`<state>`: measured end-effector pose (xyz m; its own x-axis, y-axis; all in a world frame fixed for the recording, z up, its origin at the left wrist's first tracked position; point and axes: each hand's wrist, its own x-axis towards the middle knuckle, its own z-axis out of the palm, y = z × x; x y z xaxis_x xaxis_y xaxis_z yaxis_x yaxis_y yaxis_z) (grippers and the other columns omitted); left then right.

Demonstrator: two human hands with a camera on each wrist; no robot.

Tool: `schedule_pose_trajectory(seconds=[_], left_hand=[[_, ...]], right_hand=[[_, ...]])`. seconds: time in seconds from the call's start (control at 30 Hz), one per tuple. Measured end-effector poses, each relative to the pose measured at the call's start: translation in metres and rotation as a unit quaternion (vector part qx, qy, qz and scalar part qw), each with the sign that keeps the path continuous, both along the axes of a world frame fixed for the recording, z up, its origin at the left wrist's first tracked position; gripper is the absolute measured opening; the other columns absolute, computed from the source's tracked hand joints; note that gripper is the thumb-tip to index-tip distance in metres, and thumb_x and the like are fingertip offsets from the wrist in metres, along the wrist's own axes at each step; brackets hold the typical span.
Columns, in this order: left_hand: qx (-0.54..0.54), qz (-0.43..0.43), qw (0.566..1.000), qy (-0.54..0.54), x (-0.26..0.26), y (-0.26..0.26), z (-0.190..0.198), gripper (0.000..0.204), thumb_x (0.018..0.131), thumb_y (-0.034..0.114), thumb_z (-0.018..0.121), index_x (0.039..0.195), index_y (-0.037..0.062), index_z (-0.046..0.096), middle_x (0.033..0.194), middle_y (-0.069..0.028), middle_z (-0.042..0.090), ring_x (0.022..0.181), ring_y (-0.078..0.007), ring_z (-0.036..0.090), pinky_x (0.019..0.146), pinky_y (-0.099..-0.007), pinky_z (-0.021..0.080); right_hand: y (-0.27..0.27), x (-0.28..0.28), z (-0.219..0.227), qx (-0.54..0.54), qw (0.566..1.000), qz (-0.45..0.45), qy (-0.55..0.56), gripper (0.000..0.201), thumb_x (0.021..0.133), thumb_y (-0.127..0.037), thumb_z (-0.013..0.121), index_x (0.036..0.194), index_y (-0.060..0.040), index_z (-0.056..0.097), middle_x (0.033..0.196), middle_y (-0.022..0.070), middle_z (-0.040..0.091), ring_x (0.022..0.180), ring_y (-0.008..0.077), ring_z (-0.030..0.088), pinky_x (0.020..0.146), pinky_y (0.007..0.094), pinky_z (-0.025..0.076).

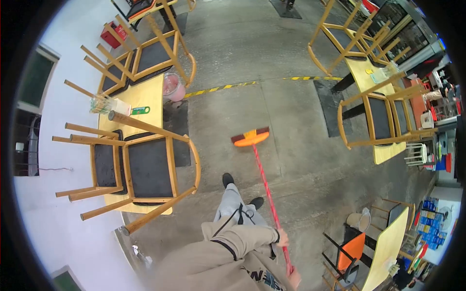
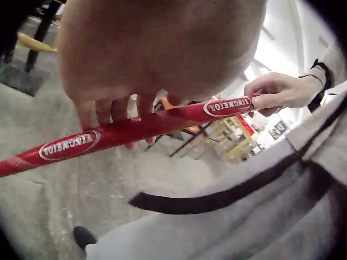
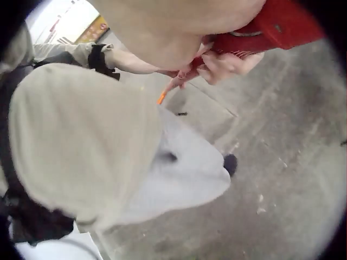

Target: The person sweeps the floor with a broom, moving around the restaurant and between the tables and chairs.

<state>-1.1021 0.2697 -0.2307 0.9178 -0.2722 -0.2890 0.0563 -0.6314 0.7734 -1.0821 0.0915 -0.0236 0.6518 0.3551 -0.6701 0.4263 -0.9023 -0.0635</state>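
Observation:
Both my hands are on the red handle (image 2: 157, 123) of a broom, whose orange head (image 1: 251, 138) with dark bristles is down on the grey floor ahead of my feet. Lower on the handle, my left hand (image 1: 282, 237) holds it with the fingers passing round behind, as the left wrist view shows. My right hand (image 1: 293, 278) grips the handle near its top end; in the right wrist view its fingers (image 3: 230, 66) curl about the red grip. The left hand (image 3: 179, 78) shows just beyond them there.
Tables with upturned chairs stand at left (image 1: 150, 167) and right (image 1: 378, 119). A pink bucket (image 1: 174, 87) stands beside the left table. At lower right are an orange chair (image 1: 350, 251), a beige bucket (image 1: 358, 221) and another table (image 1: 387, 247). Yellow-black tape (image 1: 221, 89) crosses the concrete floor.

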Motion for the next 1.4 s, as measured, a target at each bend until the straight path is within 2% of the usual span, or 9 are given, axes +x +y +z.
schedule_pose_trajectory(seconds=[0.17, 0.27, 0.47, 0.8, 0.93, 1.0, 1.07, 1.2, 1.4], left_hand=[[0.233, 0.126, 0.954, -0.139, -0.001, 0.158, -0.069, 0.018, 0.076, 0.03, 0.052, 0.07, 0.0174, 0.064, 0.074, -0.0022, 0.061, 0.074, -0.0236, 0.06, 0.057, -0.0395, 0.048], [0.231, 0.368, 0.9, 0.02, -0.027, 0.279, -0.065, 0.031, 0.077, 0.039, 0.053, 0.072, 0.0109, 0.065, 0.079, -0.0096, 0.061, 0.077, -0.0273, 0.06, 0.064, -0.0417, 0.048], [0.314, 0.328, 0.85, 0.267, -0.105, 0.381, -0.057, 0.055, 0.091, 0.047, 0.035, 0.13, 0.0099, 0.045, 0.144, -0.0061, 0.032, 0.134, -0.0228, 0.026, 0.102, -0.0503, 0.028], [0.238, 0.394, 0.874, 0.156, -0.123, 0.192, -0.07, 0.057, 0.09, 0.05, 0.036, 0.124, 0.0063, 0.051, 0.136, -0.0115, 0.043, 0.13, -0.0291, 0.034, 0.103, -0.0482, 0.027], [0.14, 0.324, 0.934, 0.054, -0.073, 0.086, -0.05, 0.047, 0.09, 0.05, 0.034, 0.099, 0.0173, 0.066, 0.111, -0.0097, 0.06, 0.112, -0.0316, 0.048, 0.096, -0.0513, 0.032], [-0.104, 0.272, 0.937, 0.195, -0.039, 0.032, -0.032, 0.053, 0.09, 0.054, 0.028, 0.105, 0.0197, 0.065, 0.106, -0.0085, 0.063, 0.104, -0.0347, 0.053, 0.094, -0.0529, 0.034], [-0.159, 0.169, 0.946, 0.225, -0.008, -0.018, -0.01, 0.068, 0.09, 0.062, 0.017, 0.118, 0.0168, 0.059, 0.117, -0.017, 0.058, 0.117, -0.039, 0.045, 0.099, -0.0469, 0.034], [-0.23, -0.008, 0.952, 0.2, 0.032, -0.073, 0.04, 0.077, 0.089, 0.064, 0.015, 0.123, 0.0057, 0.053, 0.126, -0.0232, 0.049, 0.12, -0.0399, 0.041, 0.101, -0.0446, 0.031], [-0.109, 0.012, 0.98, 0.169, 0.028, -0.088, 0.07, 0.072, 0.089, 0.062, 0.02, 0.112, 0.0077, 0.061, 0.11, -0.0237, 0.059, 0.108, -0.04, 0.052, 0.096, -0.0473, 0.036]], right_hand=[[0.171, 0.032, -0.091, 0.066, 0.996, 0.052, -0.019, 0.046, 0.091, -0.05, 0.04, 0.099, -0.0083, 0.057, 0.084, 0.0216, 0.064, 0.08, 0.0397, 0.061, 0.068, 0.0501, 0.046], [0.301, 0.022, -0.141, 0.173, 0.982, 0.045, 0.064, 0.048, 0.092, -0.049, 0.039, 0.107, -0.008, 0.058, 0.093, 0.0226, 0.063, 0.09, 0.0393, 0.059, 0.075, 0.0458, 0.046], [0.432, -0.039, -0.227, 0.198, 0.947, 0.004, 0.255, 0.049, 0.089, -0.047, 0.047, 0.105, -0.0028, 0.061, 0.076, 0.0187, 0.064, 0.066, 0.0313, 0.063, 0.06, 0.0403, 0.048], [0.241, 0.015, -0.238, 0.136, 0.944, 0.134, 0.268, 0.045, 0.09, -0.043, 0.052, 0.11, -0.0033, 0.057, 0.055, 0.003, 0.052, 0.041, 0.014, 0.049, 0.038, 0.0299, 0.038], [0.136, 0.082, -0.153, 0.038, 0.943, 0.072, 0.324, 0.046, 0.088, -0.048, 0.052, 0.096, -0.0045, 0.064, 0.056, 0.001, 0.053, 0.048, 0.0116, 0.051, 0.045, 0.0292, 0.039], [0.069, 0.111, -0.113, -0.047, 0.94, 0.043, 0.334, 0.038, 0.088, -0.044, 0.055, 0.084, -0.0068, 0.063, 0.056, -0.0017, 0.051, 0.046, 0.0082, 0.046, 0.041, 0.0258, 0.034], [-0.008, 0.135, -0.081, -0.036, 0.95, 0.056, 0.305, 0.047, 0.087, -0.047, 0.053, 0.072, -0.0036, 0.062, 0.056, 0.0005, 0.054, 0.05, 0.0092, 0.051, 0.046, 0.0281, 0.039], [-0.089, 0.132, -0.005, -0.055, 0.969, 0.227, 0.079, 0.051, 0.086, -0.05, 0.051, 0.081, -0.0015, 0.065, 0.068, 0.0242, 0.06, 0.071, 0.0414, 0.06, 0.06, 0.0478, 0.046], [-0.102, 0.112, 0.009, -0.009, 0.976, 0.191, 0.106, 0.034, 0.082, -0.042, 0.056, 0.091, -0.0095, 0.063, 0.059, 0.0132, 0.061, 0.052, 0.0351, 0.059, 0.047, 0.0434, 0.046]])
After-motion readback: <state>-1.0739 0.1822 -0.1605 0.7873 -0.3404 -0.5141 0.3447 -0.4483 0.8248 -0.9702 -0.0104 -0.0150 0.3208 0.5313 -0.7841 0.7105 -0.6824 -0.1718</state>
